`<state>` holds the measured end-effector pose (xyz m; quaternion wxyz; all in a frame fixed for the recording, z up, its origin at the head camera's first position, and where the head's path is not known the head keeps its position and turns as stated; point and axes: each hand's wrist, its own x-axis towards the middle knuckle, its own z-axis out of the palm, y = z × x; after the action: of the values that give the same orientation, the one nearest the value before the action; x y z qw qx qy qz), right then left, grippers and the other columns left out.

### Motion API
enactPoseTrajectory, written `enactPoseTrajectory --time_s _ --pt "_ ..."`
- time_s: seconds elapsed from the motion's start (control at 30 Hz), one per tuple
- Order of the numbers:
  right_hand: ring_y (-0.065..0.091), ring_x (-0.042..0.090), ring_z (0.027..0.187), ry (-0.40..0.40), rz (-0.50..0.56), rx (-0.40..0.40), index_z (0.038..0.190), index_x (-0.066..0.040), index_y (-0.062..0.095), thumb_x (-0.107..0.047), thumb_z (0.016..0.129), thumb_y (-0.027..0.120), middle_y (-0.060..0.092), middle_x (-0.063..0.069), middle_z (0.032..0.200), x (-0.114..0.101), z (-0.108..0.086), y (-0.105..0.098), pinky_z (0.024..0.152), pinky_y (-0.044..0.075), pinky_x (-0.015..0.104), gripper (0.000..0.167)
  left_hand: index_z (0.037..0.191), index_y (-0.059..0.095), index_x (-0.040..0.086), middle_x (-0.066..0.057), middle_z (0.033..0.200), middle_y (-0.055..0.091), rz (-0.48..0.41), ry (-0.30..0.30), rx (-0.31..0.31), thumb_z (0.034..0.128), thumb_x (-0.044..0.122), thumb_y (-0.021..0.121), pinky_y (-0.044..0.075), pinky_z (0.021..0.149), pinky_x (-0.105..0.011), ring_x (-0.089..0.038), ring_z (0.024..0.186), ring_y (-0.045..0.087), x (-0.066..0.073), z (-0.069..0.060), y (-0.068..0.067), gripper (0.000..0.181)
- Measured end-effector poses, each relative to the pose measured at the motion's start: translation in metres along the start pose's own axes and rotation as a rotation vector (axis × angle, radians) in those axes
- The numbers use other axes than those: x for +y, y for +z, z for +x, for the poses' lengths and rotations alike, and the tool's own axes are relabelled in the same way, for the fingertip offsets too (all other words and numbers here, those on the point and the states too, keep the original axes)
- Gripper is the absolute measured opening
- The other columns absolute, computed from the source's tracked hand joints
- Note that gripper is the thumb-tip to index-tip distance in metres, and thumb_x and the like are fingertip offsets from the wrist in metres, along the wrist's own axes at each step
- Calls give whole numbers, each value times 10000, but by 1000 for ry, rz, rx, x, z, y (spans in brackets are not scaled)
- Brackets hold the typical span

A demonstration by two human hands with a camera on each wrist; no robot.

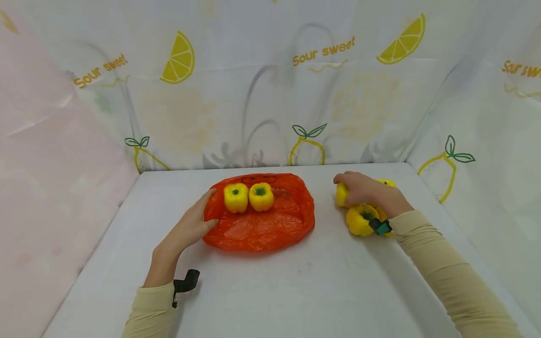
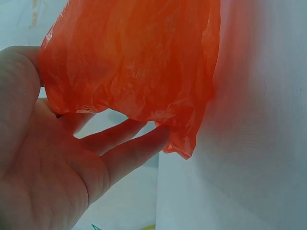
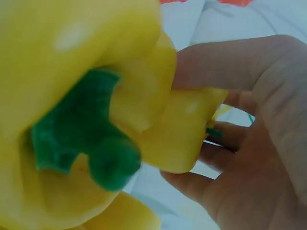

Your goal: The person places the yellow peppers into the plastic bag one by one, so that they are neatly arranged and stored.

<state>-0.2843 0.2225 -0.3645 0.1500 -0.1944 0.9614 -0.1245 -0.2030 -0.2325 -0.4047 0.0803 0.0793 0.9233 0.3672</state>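
Note:
A red plastic bag (image 1: 262, 230) sits on the table, two yellow bell peppers (image 1: 236, 197) with green stems side by side within its outline. Whether they lie inside or on top, I cannot tell. At the bag's left side is my left hand (image 1: 192, 225), thumb and fingers spread apart and touching the plastic; in the left wrist view the bag (image 2: 129, 62) covers its fingertips. Over on the right, my right hand (image 1: 365, 190) grips a yellow bell pepper (image 3: 177, 134) between thumb and fingers. Nearer the camera is another yellow bell pepper (image 3: 43, 57) with a large green stem.
More yellow bell peppers (image 1: 360, 223) cluster under and around the right wrist, partly hidden by it. A white cloth covers the table (image 1: 274, 291). Lemon-printed curtains (image 1: 253, 94) stand behind and at the sides.

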Motion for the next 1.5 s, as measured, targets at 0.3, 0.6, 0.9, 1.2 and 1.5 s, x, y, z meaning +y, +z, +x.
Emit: enactPoseTrajectory --time_s 0.3,0.6,0.9,1.2,1.5 --pt "528 266 1035 -91 90 171 1399 -68 458 -195 822 687 567 115 1242 -30 6 -6 904 496 419 634 1608 103 173 -134 1663 186 -1 -3 1 941 132 579 339 1130 -648 -417 1496 237 0 -1 0 820" --pt "535 245 1005 -224 187 238 1401 -67 403 -202 818 719 560 82 1192 -81 14 -9 880 502 378 677 1609 104 177 -123 1664 189 -7 7 7 938 136 582 345 1128 -645 -409 1499 237 -3 0 0 825" --pt "537 228 1073 -273 167 139 1416 -68 425 -262 835 740 560 66 1262 -105 36 10 946 515 386 688 1608 117 180 -105 1669 183 -8 15 13 943 135 574 288 1166 -642 -388 1516 212 -3 1 2 808" --pt "518 237 1142 -218 126 36 1423 -129 453 -274 848 720 538 58 1329 -109 60 32 1013 502 418 651 1608 118 175 -102 1666 195 -19 11 12 935 129 577 336 1142 -634 -385 1504 242 0 1 4 815" --pt "489 263 1298 -198 94 40 1488 -125 404 -236 876 703 474 82 1474 -110 72 40 1135 430 448 691 1608 118 183 -95 1667 195 -11 7 14 937 138 581 332 1146 -632 -380 1507 240 -1 0 3 817"
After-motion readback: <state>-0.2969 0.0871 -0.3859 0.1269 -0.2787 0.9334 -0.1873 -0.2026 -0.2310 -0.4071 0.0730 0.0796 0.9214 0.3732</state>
